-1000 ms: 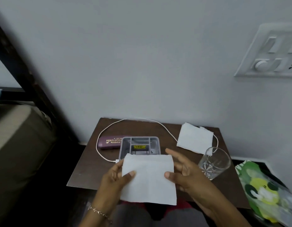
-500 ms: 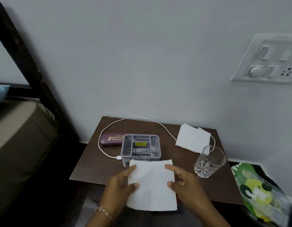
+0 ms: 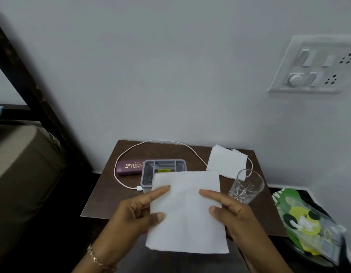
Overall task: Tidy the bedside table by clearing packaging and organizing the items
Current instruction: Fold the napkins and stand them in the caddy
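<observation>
Head view: both hands hold one white tissue (image 3: 187, 211) flat, lower centre of frame, over the front edge of the bedside table (image 3: 103, 200); can't tell if it touches the tabletop. Left hand (image 3: 135, 215) grips the sheet's left edge, thumb and forefinger on top, other fingers hidden underneath. Right hand (image 3: 235, 215) does the same on the right edge, thumb and forefinger pressed on the paper. Thin bracelet (image 3: 95, 259) on the left wrist, bottom of frame. Sheet's upper part hides the near right portion of a grey organiser tray (image 3: 147, 174) w/ several compartments, one holding sthg w/ a yellow label, too small to read. Purple spectacle case (image 3: 129, 167) lies just left of the tray, touching or nearly so, gold lettering on it. White cable (image 3: 166, 141) loops round the case & tray along the table's back, its plug lying by the tray's front left corner. Second tissue (image 3: 227, 161) lies folded at the table's back right, on top of the cable. Clear glass (image 3: 246, 186) stands upright right of the held sheet, near the right hand, apart from it. Green & yellow packet (image 3: 306, 223) sits off the table, lower right. Switchboard (image 3: 316, 64) on the wall, upper right. Mattress (image 3: 23, 164) and dark bed frame (image 3: 28, 79) at left.
</observation>
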Demonstrator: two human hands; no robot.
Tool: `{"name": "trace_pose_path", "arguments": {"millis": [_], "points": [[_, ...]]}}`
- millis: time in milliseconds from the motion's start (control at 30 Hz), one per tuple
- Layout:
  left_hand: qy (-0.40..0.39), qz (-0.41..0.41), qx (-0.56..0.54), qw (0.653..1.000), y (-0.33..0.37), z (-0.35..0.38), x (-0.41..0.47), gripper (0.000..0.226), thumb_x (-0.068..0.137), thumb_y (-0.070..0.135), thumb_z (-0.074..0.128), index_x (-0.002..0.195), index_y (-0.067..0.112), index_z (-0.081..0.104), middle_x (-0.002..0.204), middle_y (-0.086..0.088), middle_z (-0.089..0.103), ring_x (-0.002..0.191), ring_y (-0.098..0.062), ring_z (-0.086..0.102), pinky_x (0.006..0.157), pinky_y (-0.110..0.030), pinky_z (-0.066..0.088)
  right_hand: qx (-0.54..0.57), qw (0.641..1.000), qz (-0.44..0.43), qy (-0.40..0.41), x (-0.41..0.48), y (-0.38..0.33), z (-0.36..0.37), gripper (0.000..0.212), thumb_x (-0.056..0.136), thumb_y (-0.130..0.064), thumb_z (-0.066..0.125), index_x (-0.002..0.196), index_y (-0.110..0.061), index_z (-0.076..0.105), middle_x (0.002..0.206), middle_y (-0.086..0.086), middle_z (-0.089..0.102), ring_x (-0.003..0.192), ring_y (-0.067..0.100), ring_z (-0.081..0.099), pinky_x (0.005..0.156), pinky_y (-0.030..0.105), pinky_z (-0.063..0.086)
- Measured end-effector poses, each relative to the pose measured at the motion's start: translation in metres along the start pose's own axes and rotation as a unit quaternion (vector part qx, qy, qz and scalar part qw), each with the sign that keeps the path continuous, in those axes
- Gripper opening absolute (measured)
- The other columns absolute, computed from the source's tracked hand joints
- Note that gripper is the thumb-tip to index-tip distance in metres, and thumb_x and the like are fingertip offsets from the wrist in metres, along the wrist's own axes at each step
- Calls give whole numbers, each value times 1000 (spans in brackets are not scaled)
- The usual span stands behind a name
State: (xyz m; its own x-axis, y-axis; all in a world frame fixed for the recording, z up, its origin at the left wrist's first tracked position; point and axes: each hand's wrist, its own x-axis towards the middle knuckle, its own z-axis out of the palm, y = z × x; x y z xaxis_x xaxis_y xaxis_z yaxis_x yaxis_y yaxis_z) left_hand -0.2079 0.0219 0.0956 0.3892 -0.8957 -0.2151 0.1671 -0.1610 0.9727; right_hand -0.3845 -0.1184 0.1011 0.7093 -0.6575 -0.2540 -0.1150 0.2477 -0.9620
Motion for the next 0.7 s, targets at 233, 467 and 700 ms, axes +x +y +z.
{"name": "trace_pose_path", "arguments": {"millis": [233,467,700], "points": [[36,13,179,983,-9,-2,8,65,79,3,66,118,53,55,127,5,62,101,-11,63,91,-37,54,-188,981,-46,30,13,20,9,47,89,2,55,100,-43,64,116,-20,64,111,-7,57,91,7,43],[123,116,301,939,-2,46,6,98,85,0,58,126,74,7,121,38,48,104,24,49,91,-2,39,-207,972,-81,72,-2,18,43,36,89,-16,59,115,-41,58,111,-20,61,95,-13,54,73,-3,38],[161,127,202,958,-18,81,7,96,85,21,58,122,71,-16,124,49,38,102,31,43,80,6,34,37,990,-7,134,3,22,54,14,80,-17,70,91,-25,76,88,1,77,88,16,71,79,32,53]]}}
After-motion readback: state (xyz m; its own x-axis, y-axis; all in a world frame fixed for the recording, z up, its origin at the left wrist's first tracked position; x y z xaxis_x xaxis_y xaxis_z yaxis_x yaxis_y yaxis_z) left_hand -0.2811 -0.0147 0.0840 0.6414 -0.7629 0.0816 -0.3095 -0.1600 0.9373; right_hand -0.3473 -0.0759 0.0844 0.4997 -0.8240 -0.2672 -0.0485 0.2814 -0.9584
